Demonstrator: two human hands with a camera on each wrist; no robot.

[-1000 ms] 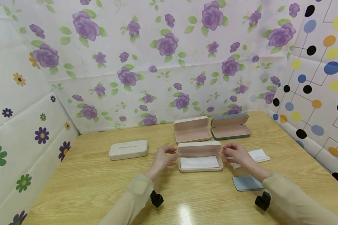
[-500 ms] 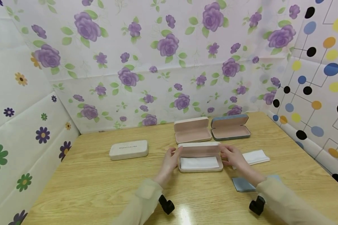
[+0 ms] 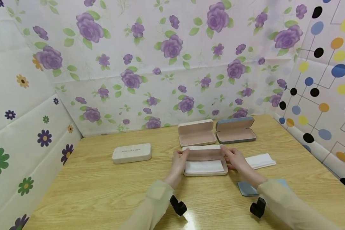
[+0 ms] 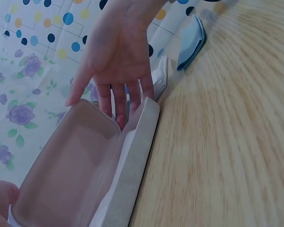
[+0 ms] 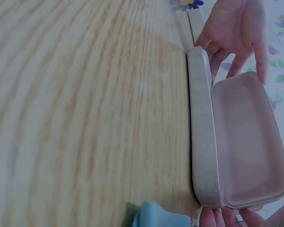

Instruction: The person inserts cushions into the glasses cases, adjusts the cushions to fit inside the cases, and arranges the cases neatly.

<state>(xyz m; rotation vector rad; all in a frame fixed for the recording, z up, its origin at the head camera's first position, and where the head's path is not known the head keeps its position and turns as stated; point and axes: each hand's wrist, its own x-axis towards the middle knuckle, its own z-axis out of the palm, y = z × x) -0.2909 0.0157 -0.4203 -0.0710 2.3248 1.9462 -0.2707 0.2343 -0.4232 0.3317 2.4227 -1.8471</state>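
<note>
An open white glasses case (image 3: 206, 174) with a pinkish lining sits in the middle of the table, a folded white cloth (image 3: 204, 166) lying in its base. My left hand (image 3: 178, 164) holds the case's lid at its left end, thumb at the top edge. At the right end, my right hand (image 3: 238, 161) holds the lid in the same way. The left wrist view shows the right thumb on a corner of the lid (image 4: 68, 165), fingers down beside the case. In the right wrist view, the left thumb touches the opposite corner.
Behind stand two open cases, one white (image 3: 196, 138) and one blue (image 3: 235, 134). A closed white case (image 3: 132, 153) lies to the left. On the right are a folded white cloth (image 3: 261, 160) and a folded blue cloth (image 3: 247, 189). Patterned sheets surround the wooden table (image 3: 97, 191).
Both hands have come in from beside the case to its lid, with the thumbs now on the lid's edge. The right thumb has slid slightly inward. The case stays put.
</note>
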